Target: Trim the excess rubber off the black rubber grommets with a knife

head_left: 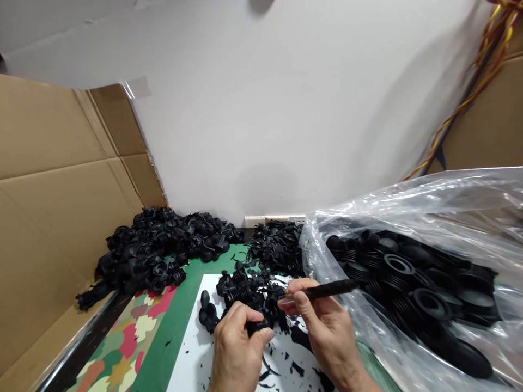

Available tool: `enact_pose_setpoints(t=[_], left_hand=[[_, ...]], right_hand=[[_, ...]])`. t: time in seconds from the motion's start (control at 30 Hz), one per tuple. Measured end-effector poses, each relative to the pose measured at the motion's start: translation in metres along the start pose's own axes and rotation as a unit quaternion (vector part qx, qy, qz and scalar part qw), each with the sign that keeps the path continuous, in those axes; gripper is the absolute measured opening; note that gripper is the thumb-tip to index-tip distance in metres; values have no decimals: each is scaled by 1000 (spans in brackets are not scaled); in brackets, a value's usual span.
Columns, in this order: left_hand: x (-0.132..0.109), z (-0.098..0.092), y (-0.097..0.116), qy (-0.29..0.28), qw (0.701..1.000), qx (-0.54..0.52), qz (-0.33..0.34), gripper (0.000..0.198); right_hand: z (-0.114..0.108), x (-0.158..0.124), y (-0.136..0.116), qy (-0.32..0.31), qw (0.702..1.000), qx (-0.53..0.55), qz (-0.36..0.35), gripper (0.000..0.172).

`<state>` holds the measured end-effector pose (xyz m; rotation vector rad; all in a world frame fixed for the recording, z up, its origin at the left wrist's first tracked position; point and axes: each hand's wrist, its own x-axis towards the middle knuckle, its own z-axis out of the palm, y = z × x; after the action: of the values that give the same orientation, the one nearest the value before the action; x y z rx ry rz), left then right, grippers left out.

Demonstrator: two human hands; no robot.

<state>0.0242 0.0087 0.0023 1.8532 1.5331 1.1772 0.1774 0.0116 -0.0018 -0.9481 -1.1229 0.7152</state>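
Note:
My left hand [237, 343] is closed round a small black ribbed rubber part [256, 325] over a white sheet [192, 354]. My right hand [322, 326] pinches a thin dark-handled tool [327, 289] like a pen, its tip pointing left toward the part. Just beyond my fingers lies a small heap of black rubber parts [245, 291], with black trimmings scattered on the white sheet.
A large pile of black ribbed parts [159, 245] lies at the back left on the green mat [180, 316]. A clear plastic bag [425, 218] at right holds several black parts. Cardboard walls [53, 196] stand left; a white wall behind. Coloured wires [478, 81] hang at the upper right.

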Motion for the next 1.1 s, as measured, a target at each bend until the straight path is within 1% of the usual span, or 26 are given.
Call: enact_pose_setpoints(t=[0.07, 0.17, 0.27, 0.37, 0.43, 0.5, 0.6, 0.7, 0.8, 0.87, 0.97, 1.03, 1.1], left_hand=[[0, 0, 0, 5, 1000, -16, -5, 9], [0, 0, -1, 11, 999, -45, -13, 9], [-1, 1, -2, 20, 996, -80, -24, 11], [1, 2, -2, 32, 989, -139, -44, 13], [3, 2, 0, 34, 978, -192, -77, 15], [6, 1, 4, 26, 961, -246, -127, 18], [11, -2, 12, 13, 934, -297, -200, 22], [15, -4, 18, 16, 919, -319, -230, 25], [16, -4, 18, 19, 913, -335, -230, 26], [15, -4, 17, 17, 913, -343, -218, 25], [13, -3, 15, 24, 922, -343, -179, 24], [12, -2, 13, 27, 929, -333, -161, 24], [12, -2, 12, 14, 931, -323, -171, 24]], right_hand=[[3, -3, 0, -19, 998, 45, 32, 30], [6, -5, 0, -41, 997, 60, 30, 31], [5, -5, 0, -56, 997, 42, 19, 31], [3, -3, 0, -72, 997, -6, 0, 32], [1, -2, 0, -75, 996, -42, -14, 33], [0, 0, 0, -74, 995, -71, -17, 33], [-3, 0, -1, -75, 991, -110, 3, 34], [-3, -2, -3, -81, 986, -143, 36, 35], [2, -3, -5, -105, 986, -87, 92, 29], [7, -3, -7, -121, 983, -48, 132, 27], [16, -4, -9, -138, 972, -49, 181, 27], [19, -5, -8, -139, 968, -38, 204, 29], [21, -6, -6, -129, 966, 6, 222, 32]])
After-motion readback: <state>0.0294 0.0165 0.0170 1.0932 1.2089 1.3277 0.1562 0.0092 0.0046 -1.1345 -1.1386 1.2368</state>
